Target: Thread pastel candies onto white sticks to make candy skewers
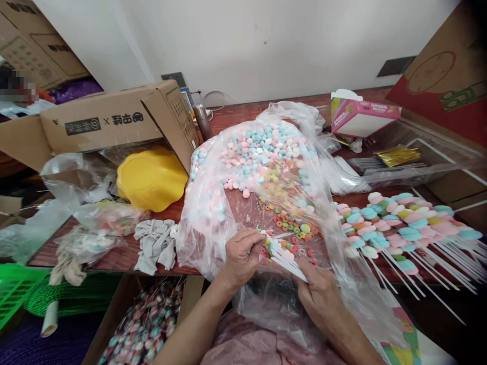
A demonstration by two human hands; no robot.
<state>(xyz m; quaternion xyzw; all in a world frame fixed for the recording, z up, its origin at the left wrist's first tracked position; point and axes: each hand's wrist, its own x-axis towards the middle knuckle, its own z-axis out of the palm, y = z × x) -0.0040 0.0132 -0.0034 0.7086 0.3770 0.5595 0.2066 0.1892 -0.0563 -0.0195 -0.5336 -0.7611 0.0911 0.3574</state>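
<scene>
A bundle of thin white sticks [284, 257] fans out from my right hand [321, 286], which is closed on their lower ends. My left hand [243, 253] is at the upper tips of the sticks, its thumb and fingers pinched together; what they hold is too small to make out. Under and beyond both hands lies a large clear plastic bag [203, 243], spread open. Inside it are pastel pink, blue and white marshmallows [253, 144] and, nearer me, small coloured candy rings [291, 223]. A few candy pieces show around the stick tips.
On the right lie finished marshmallow skewers [399, 223] on white sticks, behind them gold twist ties [399, 156] and a pink box [365, 117]. Left are a yellow scalloped dish [152, 177], a cardboard carton [110, 119] and grey gloves [155, 246]. Below stands a box of packed candies [142, 324].
</scene>
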